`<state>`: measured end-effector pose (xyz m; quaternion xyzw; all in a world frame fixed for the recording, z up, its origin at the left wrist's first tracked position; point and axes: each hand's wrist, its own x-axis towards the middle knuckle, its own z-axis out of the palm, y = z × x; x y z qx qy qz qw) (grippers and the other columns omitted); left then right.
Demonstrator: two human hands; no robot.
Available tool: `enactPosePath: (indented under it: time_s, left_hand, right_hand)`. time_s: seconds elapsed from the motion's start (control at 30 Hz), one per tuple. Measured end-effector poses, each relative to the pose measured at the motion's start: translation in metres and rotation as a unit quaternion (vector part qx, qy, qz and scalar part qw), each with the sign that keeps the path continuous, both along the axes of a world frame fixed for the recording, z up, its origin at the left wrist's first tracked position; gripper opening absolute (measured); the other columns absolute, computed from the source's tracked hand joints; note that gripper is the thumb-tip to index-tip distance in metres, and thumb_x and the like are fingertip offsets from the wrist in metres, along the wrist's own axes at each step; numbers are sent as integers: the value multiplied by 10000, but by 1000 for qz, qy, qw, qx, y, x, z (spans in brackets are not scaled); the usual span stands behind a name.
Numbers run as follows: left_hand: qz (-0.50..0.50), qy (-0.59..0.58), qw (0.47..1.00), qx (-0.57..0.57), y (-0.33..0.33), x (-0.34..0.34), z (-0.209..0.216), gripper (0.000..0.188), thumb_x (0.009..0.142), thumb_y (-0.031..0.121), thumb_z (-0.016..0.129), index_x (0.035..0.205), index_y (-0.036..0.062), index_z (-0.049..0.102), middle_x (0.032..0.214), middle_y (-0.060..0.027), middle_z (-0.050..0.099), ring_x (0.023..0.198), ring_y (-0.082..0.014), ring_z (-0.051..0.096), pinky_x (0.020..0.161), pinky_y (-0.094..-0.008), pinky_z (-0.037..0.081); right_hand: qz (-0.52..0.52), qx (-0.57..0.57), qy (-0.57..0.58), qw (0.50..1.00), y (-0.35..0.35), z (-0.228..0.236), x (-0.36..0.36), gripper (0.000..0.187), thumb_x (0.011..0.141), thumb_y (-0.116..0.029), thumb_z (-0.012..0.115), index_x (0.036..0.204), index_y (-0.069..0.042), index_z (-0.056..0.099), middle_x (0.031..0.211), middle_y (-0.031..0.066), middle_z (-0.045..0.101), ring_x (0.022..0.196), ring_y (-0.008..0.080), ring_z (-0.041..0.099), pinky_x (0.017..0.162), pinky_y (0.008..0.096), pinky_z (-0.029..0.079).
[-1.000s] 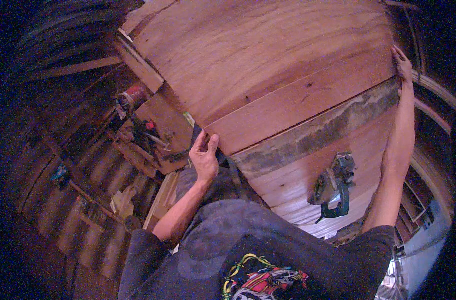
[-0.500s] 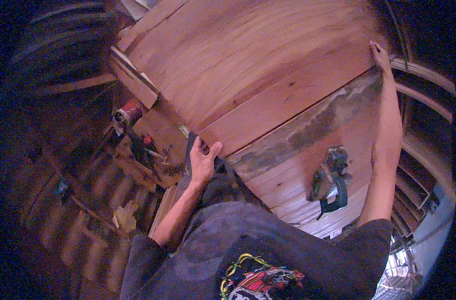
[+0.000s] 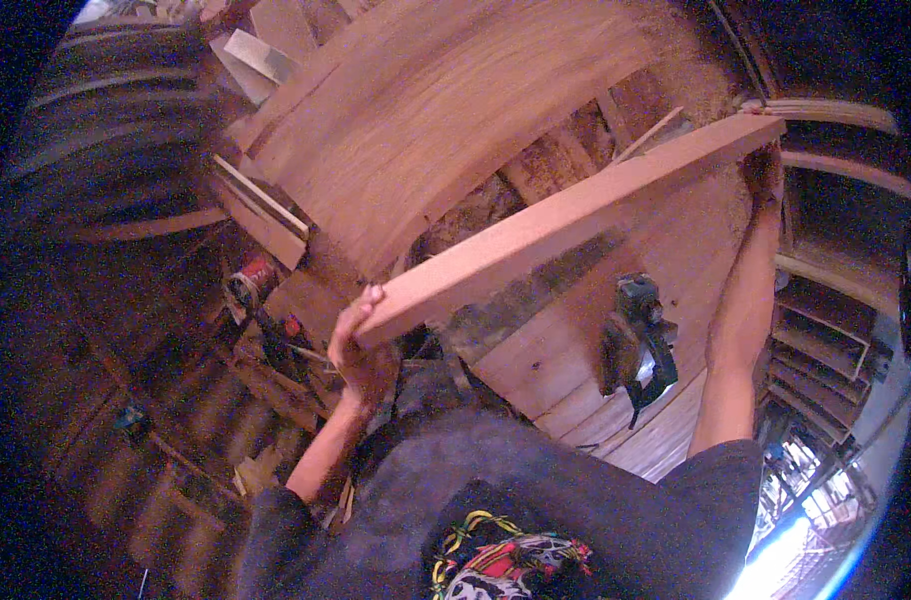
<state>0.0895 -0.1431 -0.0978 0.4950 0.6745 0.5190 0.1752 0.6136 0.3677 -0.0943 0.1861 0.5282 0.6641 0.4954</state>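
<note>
A long, thick wooden board point(image 3: 566, 210) is raised and tilted, running from the middle left up to the far right. My left hand point(image 3: 361, 340) grips its near left end, fingertips over the top edge. At the far right end my right hand point(image 3: 763, 175) holds it from below, its fingers partly hidden in shadow. Below the board, on the planked surface point(image 3: 551, 370), sits a dark handheld power tool point(image 3: 638, 340) with a looped handle. Beyond the board lies a wide wooden panel point(image 3: 456, 110), with a gap showing timber pieces beneath.
To the left are a red can point(image 3: 253, 277), scattered tools and wood scraps point(image 3: 261, 470). Short wooden strips point(image 3: 261, 205) stick out by the panel's left edge, and pale block offcuts point(image 3: 256, 60) lie farther back. Slatted wooden racks point(image 3: 821, 340) stand at the right.
The board, lying flat beside the panel before, is now lifted and tilted in both hands. A gap has opened where it lay. My left hand has closed round its end.
</note>
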Motion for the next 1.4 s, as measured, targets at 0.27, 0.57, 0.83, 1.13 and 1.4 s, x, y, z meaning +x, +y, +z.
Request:
enactPosePath:
  time_s: [0.27, 0.57, 0.83, 1.13, 1.4]
  left_hand:
    - [-61, -210, 971, -101, 61, -94, 102, 435, 902, 6, 640, 1309, 35, 490, 1290, -77, 564, 1192, -199, 532, 995, -370, 482]
    - [-125, -99, 987, -10, 147, -38, 251, 538, 900, 61, 670, 1386, 28, 444, 1324, -94, 558, 1223, -217, 528, 1029, -360, 432]
    - [-49, -28, 997, 48, 88, 245, 309, 632, 974, 379, 543, 1457, 31, 332, 1433, -153, 385, 1292, -270, 378, 1068, -390, 327]
    - [-106, -621, 777, -3, -16, 364, 323, 622, 994, 584, 404, 1310, 50, 436, 1127, -133, 549, 974, -259, 567, 821, -393, 506]
    - [-118, -552, 825, 33, -34, 344, 341, 627, 980, 656, 356, 1161, 80, 526, 924, -111, 606, 801, -231, 632, 692, -399, 571]
  right_hand:
    - [-157, -140, 971, -115, -192, 202, 229, 601, 933, -561, 576, 1322, -107, 521, 1251, 28, 594, 1044, 214, 562, 790, 401, 480]
    - [133, 104, 985, -27, -457, 341, 144, 445, 901, -403, 657, 1174, -56, 599, 932, 31, 603, 776, 181, 545, 624, 368, 442]
    - [120, -177, 969, -124, -544, 372, 0, 371, 865, -212, 734, 1151, -7, 616, 815, 25, 585, 689, 134, 513, 572, 294, 401]
    - [166, -313, 935, 16, -581, 424, -32, 295, 781, -120, 763, 1025, 20, 673, 838, 117, 588, 698, 212, 575, 601, 310, 448]
    - [232, -269, 935, 5, -599, 417, -54, 258, 730, -139, 795, 878, 2, 637, 762, 98, 611, 678, 194, 606, 600, 314, 480]
